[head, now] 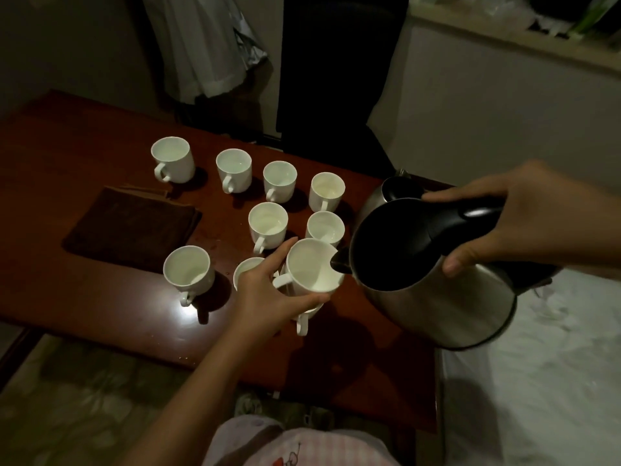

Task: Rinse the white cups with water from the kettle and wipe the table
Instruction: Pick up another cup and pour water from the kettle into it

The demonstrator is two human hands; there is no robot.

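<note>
My left hand (265, 297) grips a white cup (311, 267) lifted above the dark red table (100, 304). My right hand (504, 216) holds the black handle of a steel kettle (437, 297), tilted so its spout touches the cup's rim. Several more white cups stand on the table: one at the far left (173, 159), a row behind (280, 181), one at the near left (189, 270). Another cup (247, 269) is partly hidden under my left hand, and one below the lifted cup shows only its handle (301, 326).
A folded dark brown cloth (134, 227) lies on the table's left part. A white surface (537, 364) adjoins the table on the right. Hanging clothes (201, 45) and a dark chair back (336, 79) stand behind the table.
</note>
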